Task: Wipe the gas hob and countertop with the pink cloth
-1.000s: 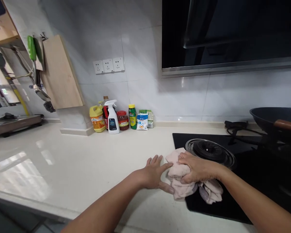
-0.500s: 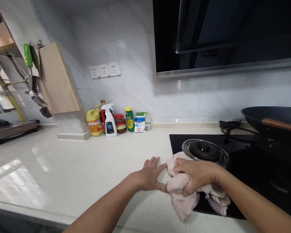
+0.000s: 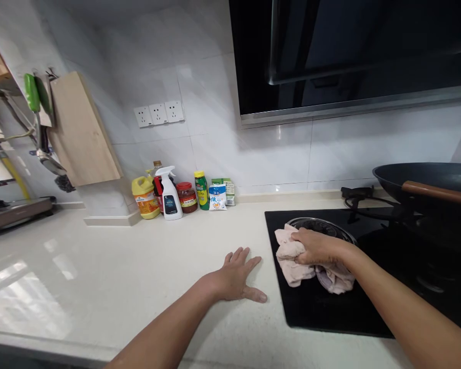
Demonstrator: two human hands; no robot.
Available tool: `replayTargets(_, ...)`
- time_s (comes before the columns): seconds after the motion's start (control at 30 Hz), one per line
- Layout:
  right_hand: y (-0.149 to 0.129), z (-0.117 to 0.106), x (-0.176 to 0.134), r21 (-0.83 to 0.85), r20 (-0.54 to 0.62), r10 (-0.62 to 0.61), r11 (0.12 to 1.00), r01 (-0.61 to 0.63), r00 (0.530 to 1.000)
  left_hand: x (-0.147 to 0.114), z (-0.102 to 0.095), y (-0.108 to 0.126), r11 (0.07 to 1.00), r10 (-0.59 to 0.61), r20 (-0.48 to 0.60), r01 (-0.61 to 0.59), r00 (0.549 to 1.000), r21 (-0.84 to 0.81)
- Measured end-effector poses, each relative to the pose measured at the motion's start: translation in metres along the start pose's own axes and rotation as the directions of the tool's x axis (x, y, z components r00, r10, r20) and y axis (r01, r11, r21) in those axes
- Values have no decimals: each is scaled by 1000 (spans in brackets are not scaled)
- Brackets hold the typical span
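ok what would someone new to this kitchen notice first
Probably the crumpled pale pink cloth in the right-hand grip, on the glossy black cooktop. The wide dark wok with a brown handle at the right edge likely follows, then the white spray bottle on the pale countertop, left of centre.

The counter (image 3: 119,277) bears a stovetop (image 3: 330,313), jar (image 3: 187,200), bottles (image 3: 171,202) and apparently two packets (image 3: 217,200).

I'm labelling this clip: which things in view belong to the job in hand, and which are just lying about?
In use: pink cloth, gripped by the right hand; cooktop beneath it.
Apparently uninvolved: spray bottle, red-lidded jar, yellow jug, wok, cutting board.
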State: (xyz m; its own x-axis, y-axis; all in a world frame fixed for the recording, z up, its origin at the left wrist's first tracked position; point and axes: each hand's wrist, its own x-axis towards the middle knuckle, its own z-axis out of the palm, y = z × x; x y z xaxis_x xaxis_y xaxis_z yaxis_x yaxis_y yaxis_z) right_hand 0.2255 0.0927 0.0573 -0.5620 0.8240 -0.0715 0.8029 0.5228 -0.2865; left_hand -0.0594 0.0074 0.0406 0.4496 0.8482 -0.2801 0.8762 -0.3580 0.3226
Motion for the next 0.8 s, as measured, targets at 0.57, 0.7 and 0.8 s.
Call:
replayTargets(0.57,-11,-5,-7,46,186,-112,993,106,976,2,0,0,1000,-11,27,10,1000,29)
replayTargets(0.7,14,-11,-9,-40,122,106,994,-102,987,-1,-2,3,1000,-18,37,17,999,18)
replayTargets(0.8,6,-8,-11,-109,109,81,992,-69,991,-1,-2,3,1000,-24,42,23,999,20)
